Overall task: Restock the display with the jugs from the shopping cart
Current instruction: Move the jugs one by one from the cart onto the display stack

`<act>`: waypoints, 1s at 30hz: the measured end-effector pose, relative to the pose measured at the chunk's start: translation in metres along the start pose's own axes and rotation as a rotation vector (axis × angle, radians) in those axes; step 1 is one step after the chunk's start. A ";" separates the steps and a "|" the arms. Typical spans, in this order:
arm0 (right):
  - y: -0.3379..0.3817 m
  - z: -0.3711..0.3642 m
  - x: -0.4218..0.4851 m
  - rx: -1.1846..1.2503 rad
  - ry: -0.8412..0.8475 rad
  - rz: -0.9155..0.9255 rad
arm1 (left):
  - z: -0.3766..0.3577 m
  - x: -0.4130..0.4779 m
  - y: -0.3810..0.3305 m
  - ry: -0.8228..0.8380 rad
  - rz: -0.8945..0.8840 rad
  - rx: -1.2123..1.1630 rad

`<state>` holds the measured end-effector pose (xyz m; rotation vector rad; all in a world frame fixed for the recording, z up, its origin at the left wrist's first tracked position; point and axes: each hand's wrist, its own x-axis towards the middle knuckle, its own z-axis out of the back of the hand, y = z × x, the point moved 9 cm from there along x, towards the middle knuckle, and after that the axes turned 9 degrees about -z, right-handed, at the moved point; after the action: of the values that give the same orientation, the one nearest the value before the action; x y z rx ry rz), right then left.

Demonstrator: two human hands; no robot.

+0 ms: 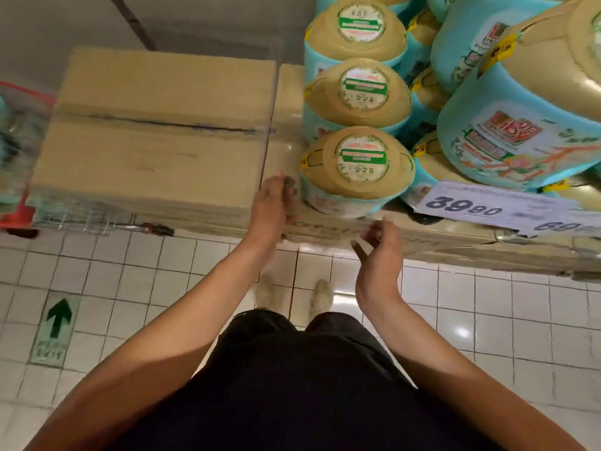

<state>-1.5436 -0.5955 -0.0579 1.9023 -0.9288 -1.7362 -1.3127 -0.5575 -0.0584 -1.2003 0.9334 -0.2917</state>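
Blue-labelled jugs with beige tops stand in a row on the display. The nearest jug (pixel 356 170) sits at the front edge of the cardboard base (pixel 455 242). Just left of that jug is my left hand (pixel 273 203), fingers relaxed, holding nothing; whether it touches the jug is unclear. My right hand (pixel 377 245) hovers just below the jug with loosely bent fingers, empty. Two more jugs (pixel 357 89) stand behind it. The shopping cart (pixel 19 151) shows at the far left edge, red-trimmed, with blurred teal shapes inside.
A large sealed cardboard box (pixel 156 135) sits left of the jugs. Bigger jugs (pixel 520 125) are stacked at the right above a price tag (pixel 487 206). The floor is white tile with a green arrow sticker (pixel 55 327). My feet (pixel 292 294) stand close to the display.
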 end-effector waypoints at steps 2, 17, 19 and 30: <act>-0.021 -0.014 -0.015 -0.118 0.090 -0.029 | 0.026 -0.016 0.003 -0.020 -0.042 -0.001; -0.204 -0.238 -0.193 -0.834 0.862 -0.003 | 0.378 -0.220 0.124 -0.538 -0.033 -0.276; -0.240 -0.263 -0.222 -0.912 0.917 -0.005 | 0.424 -0.250 0.151 -0.601 0.001 -0.335; -0.382 -0.345 -0.301 -1.191 1.020 -0.009 | 0.626 -0.320 0.216 -0.787 0.001 -0.481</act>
<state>-1.1299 -0.1656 -0.0546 1.4978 0.4364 -0.6943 -1.0998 0.1461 -0.0662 -1.5776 0.3071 0.4187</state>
